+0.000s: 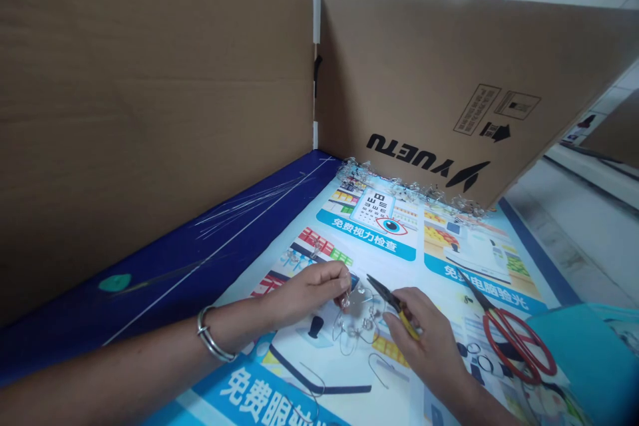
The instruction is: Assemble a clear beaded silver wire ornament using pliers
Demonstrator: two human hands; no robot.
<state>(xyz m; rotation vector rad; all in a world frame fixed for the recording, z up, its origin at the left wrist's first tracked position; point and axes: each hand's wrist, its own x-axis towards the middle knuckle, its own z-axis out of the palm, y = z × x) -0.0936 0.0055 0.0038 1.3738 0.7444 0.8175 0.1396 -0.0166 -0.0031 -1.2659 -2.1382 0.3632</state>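
My left hand (309, 289) pinches the edge of a wire-and-bead ornament (357, 319) between its fingertips, with a silver bangle (213, 339) on that wrist. My right hand (419, 339) grips needle-nose pliers (387, 296) with yellow handles. Their dark jaws point up and left, close to the ornament and the left fingertips. A loose bent wire (378, 370) lies just below the ornament on a printed banner (367, 239). Red-handled scissors (519, 346) lie to the right of my right hand.
A strip of clear beaded wire pieces (409, 188) lies along the foot of a cardboard panel (449, 80). Another panel (150, 80) stands at left. Thin straight wires lie on a dark blue cloth (224, 226). A teal cloth (584, 359) sits at right.
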